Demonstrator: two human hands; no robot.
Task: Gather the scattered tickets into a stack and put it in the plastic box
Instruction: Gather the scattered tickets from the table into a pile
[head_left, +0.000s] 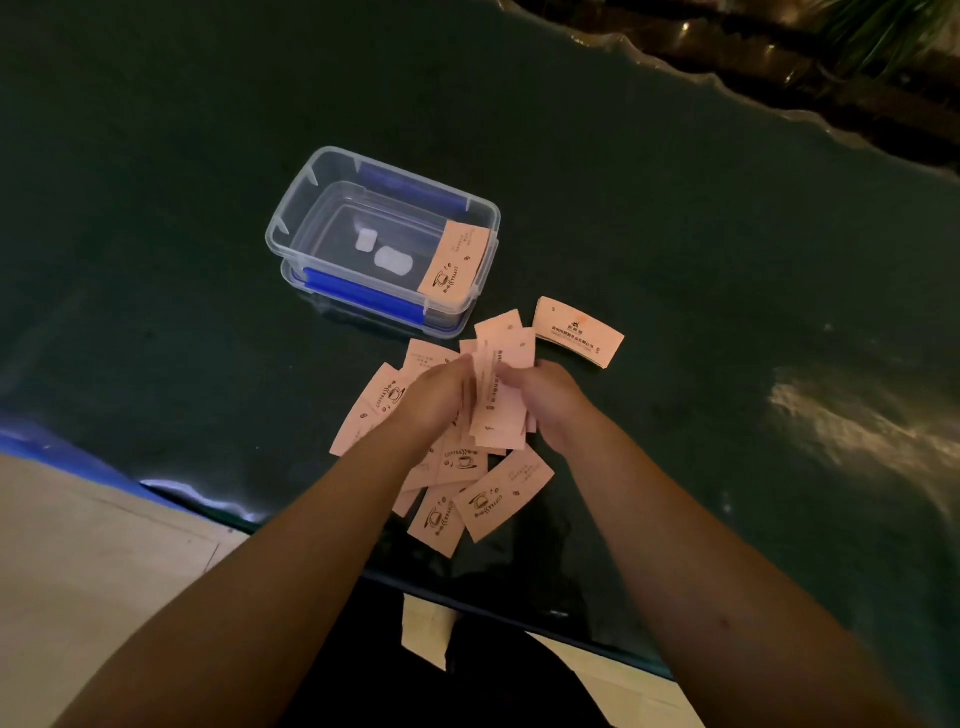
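Over on the left sits the clear plastic box (332, 208) with its blue clips, open on the dark table (156, 234), and one pink ticket (455, 264) leans against its right-hand wall, partly inside (two small pale shapes show through the bottom, too blurred to name). Coming toward the middle, just in front of the box, there's the loose spread of pink tickets (480, 501), fanned out and overlapping, several showing a coffee-cup print. The left hand (436, 397) is right on top of that spread, fingers curled in around the left edge of an upright bunch of tickets (501, 402). The right hand (545, 397) closes on the same bunch from the other side, so both hands are pressed together around it, the bunch standing on edge between the palms with more loose tickets lying under and in front of the wrists. Further right, just beyond the right hand and apart from it, a neat little stack (579, 332) rests flat on the table, printed side up.
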